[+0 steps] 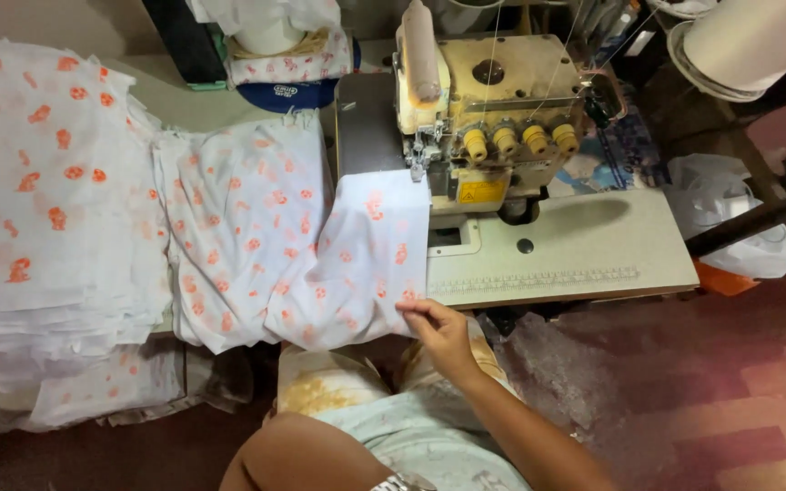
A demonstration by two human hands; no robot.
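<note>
My right hand [441, 333] pinches the printed cloth [366, 264] at the desk's [593, 245] front edge, beside the sewing machine [484, 118]; my left hand is out of sight; bare desk lies to the right

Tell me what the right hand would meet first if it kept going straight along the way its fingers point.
The right hand pinches the near corner of the white orange-printed fabric piece. Straight on, up and left, it would slide over that same fabric; depth is hard to judge.
</note>
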